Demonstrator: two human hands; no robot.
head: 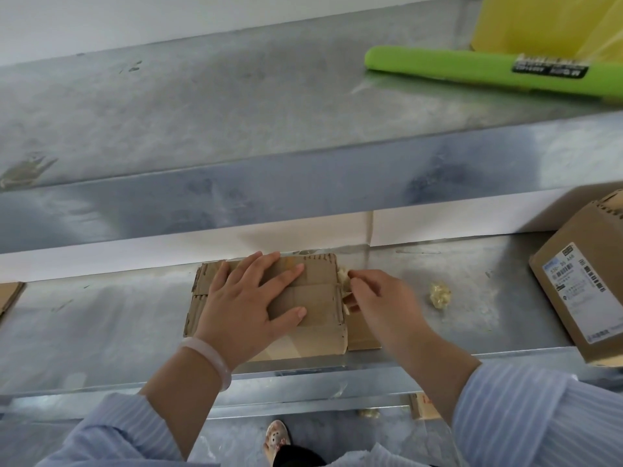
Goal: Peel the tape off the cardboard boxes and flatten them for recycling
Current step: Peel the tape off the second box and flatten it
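A small brown cardboard box (320,335) lies on the metal shelf (101,332) in front of me. My left hand (249,301) presses flat on its top, fingers spread. My right hand (377,298) is at the box's right edge, fingers pinched on a crumpled strip of clear tape (343,276) that sticks up from the seam. A second, taped box with printed labels (580,291) sits tilted at the right end of the shelf.
A ball of peeled tape (440,294) lies on the shelf right of my hand. A flat piece of cardboard (10,294) shows at the left edge. On the upper shelf rest a green roll (472,70) and a yellow bag (546,21).
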